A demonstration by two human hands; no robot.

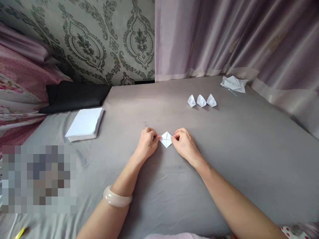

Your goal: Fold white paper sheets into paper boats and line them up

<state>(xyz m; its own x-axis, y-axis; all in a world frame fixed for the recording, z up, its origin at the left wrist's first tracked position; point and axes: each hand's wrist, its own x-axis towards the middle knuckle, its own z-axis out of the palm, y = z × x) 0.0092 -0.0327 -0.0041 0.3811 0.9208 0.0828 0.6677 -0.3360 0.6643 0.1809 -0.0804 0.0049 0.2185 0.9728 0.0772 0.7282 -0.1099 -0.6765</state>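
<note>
A small folded white paper [166, 139], diamond-shaped with crease lines crossing at its middle, is between my two hands just above or on the grey cloth. My left hand [149, 141] pinches its left corner between thumb and fingers. At the opposite corner, my right hand [183, 142] grips the paper the same way. Beyond my right hand stand three folded paper boats [201, 101] in a row.
On the left lies a stack of white paper [84, 122], with a black cloth [77, 96] behind it. Crumpled or folded white paper [234, 83] and a thin greenish stick [233, 92] lie at the far right. Curtains [189, 39] hang behind the grey surface. A blurred patch covers the lower left.
</note>
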